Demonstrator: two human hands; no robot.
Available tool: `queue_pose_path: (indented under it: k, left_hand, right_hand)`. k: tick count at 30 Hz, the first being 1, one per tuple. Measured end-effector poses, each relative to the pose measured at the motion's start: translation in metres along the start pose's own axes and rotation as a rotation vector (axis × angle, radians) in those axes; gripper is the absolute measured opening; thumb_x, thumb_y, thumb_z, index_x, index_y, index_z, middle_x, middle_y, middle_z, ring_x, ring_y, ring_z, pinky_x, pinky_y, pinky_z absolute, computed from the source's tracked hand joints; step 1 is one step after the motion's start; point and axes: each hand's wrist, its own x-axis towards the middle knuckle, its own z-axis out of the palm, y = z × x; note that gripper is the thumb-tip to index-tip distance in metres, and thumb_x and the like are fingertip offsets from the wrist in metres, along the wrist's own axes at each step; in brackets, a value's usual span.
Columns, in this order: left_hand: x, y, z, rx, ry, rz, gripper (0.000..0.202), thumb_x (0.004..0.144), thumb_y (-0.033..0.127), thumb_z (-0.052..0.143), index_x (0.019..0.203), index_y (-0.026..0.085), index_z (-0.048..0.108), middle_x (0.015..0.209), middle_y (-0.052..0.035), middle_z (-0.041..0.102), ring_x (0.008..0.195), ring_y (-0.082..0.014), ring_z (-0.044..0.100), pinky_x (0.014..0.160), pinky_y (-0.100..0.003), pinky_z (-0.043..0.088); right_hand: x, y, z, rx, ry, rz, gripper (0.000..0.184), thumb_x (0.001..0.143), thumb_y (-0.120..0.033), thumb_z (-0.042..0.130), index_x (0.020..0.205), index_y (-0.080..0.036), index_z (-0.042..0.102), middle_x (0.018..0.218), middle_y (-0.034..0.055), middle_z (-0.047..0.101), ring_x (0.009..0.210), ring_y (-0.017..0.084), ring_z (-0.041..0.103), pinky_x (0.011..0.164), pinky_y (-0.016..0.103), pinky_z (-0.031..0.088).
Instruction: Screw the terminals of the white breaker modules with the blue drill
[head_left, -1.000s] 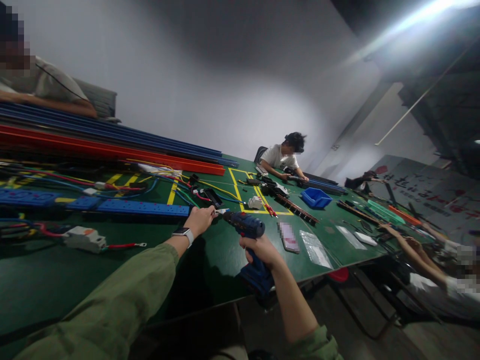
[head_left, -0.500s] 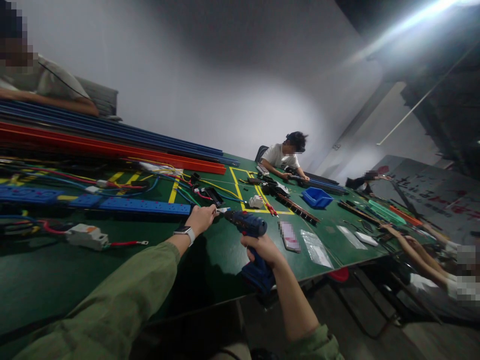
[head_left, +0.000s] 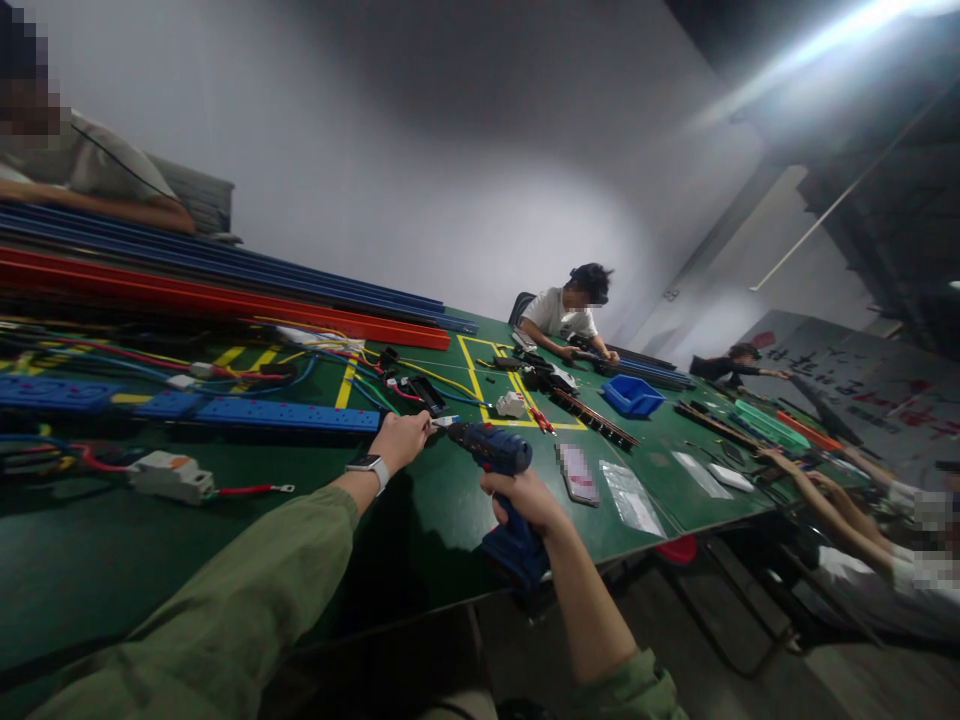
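Centrally, drill (head_left: 504, 450) at near edge of table (head_left: 442, 530): probably heavy, hard-shelled, best held by upright handle, where right hand (head_left: 527, 497) wraps. Left hand (head_left: 405, 438) closed on small pale piece (head_left: 445, 421) before drill tip; kind unclear. Beside left hand, blue power strip (head_left: 289, 413): long, straight, likely stiff plastic, dotted with holes. Leftward, red wire (head_left: 247, 491): thin, likely bendy, metal-tipped. Toward table's far edge, smooth-walled blue bin (head_left: 631, 397).

The person's left hand (head_left: 405, 437) pinches at the end of an outstretched arm (head_left: 247, 570); the right hand (head_left: 529, 497) grips, its forearm (head_left: 589, 595) slanting inward.
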Motion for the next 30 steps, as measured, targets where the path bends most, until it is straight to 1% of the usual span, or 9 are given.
queue_pose_path:
  k: [4, 8, 14, 20, 26, 30]
  left_hand:
    - [-0.0011, 0.0011, -0.0015, -0.010, -0.002, 0.004, 0.031, 0.098, 0.044, 0.041, 0.103, 0.021, 0.061, 0.092, -0.0111, 0.074, 0.092, -0.0257, 0.068, 0.088, -0.038, 0.032]
    - [-0.0014, 0.0007, -0.0020, -0.012, -0.004, 0.002, 0.031, 0.098, 0.043, 0.042, 0.102, 0.020, 0.062, 0.093, -0.0116, 0.074, 0.093, -0.0257, 0.068, 0.088, -0.038, 0.032]
    - [0.0001, -0.0023, 0.0019, -0.023, -0.004, 0.016, 0.027, 0.098, 0.037, 0.041, 0.104, 0.020, 0.062, 0.092, -0.0102, 0.074, 0.092, -0.0243, 0.068, 0.088, -0.037, 0.032]
    - [0.0022, -0.0047, 0.0064, 0.014, 0.006, 0.023, 0.028, 0.098, 0.041, 0.043, 0.102, 0.021, 0.062, 0.091, -0.0094, 0.074, 0.090, -0.0257, 0.069, 0.086, -0.037, 0.032]
    - [0.0022, -0.0042, 0.0071, 0.012, 0.012, 0.013, 0.030, 0.098, 0.042, 0.042, 0.104, 0.020, 0.062, 0.091, -0.0100, 0.074, 0.091, -0.0253, 0.068, 0.087, -0.037, 0.032]
    - [0.0021, -0.0037, 0.0067, 0.009, -0.001, 0.011, 0.029, 0.098, 0.041, 0.042, 0.104, 0.020, 0.061, 0.090, -0.0104, 0.074, 0.092, -0.0256, 0.068, 0.088, -0.038, 0.031]
  right_hand:
    - [0.0012, 0.0011, -0.0001, 0.003, -0.005, -0.008, 0.014, 0.073, -0.025, 0.064, 0.075, -0.020, 0.051, 0.049, -0.0064, 0.050, 0.036, 0.011, 0.049, 0.037, 0.022, 0.034]
    - [0.0023, 0.0035, -0.0003, -0.010, 0.007, -0.001, 0.014, 0.073, -0.025, 0.064, 0.075, -0.020, 0.051, 0.047, -0.0078, 0.047, 0.035, 0.010, 0.048, 0.037, 0.021, 0.034]
    - [0.0052, 0.0060, -0.0003, -0.021, -0.010, -0.039, 0.013, 0.074, -0.025, 0.064, 0.074, -0.018, 0.053, 0.056, -0.0045, 0.055, 0.036, 0.009, 0.050, 0.035, 0.021, 0.033]
    - [0.0047, 0.0054, 0.0000, -0.049, 0.005, -0.035, 0.013, 0.075, -0.025, 0.063, 0.070, -0.018, 0.052, 0.048, -0.0059, 0.049, 0.035, 0.010, 0.049, 0.036, 0.020, 0.034]
    - [0.0054, 0.0071, -0.0016, -0.050, -0.013, -0.065, 0.013, 0.075, -0.026, 0.063, 0.075, -0.018, 0.053, 0.054, -0.0046, 0.054, 0.037, 0.011, 0.051, 0.036, 0.021, 0.036]
    - [0.0044, 0.0059, -0.0004, -0.054, -0.017, -0.054, 0.013, 0.075, -0.026, 0.062, 0.073, -0.019, 0.051, 0.050, -0.0061, 0.050, 0.036, 0.011, 0.050, 0.036, 0.021, 0.037]
